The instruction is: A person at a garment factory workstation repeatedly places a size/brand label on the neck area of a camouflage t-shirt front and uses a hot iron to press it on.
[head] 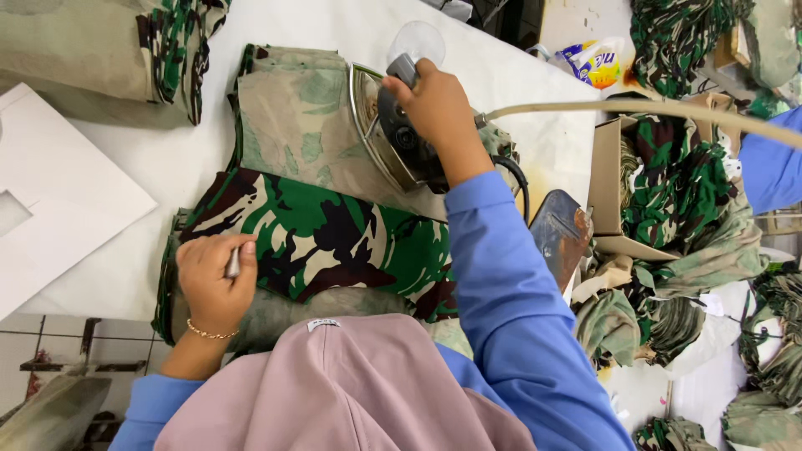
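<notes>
A camouflage garment piece (326, 234) lies on the white table (167, 159), part of it turned to its pale inner side (292, 125). My right hand (439, 108) grips the handle of a dark steam iron (393, 134), which is tilted on its edge over the pale cloth. My left hand (213, 280) rests on the cloth's near left edge, its fingers closed around a small thin metal tool (233, 264). Both sleeves are blue.
A cardboard box (614, 179) of camouflage pieces stands to the right, more heaps around it. A dark iron rest (560, 234) sits by my right arm. White card templates (58, 209) lie at left, folded camouflage cloth (109, 50) at top left. Another person's blue sleeve (773, 163) shows at right.
</notes>
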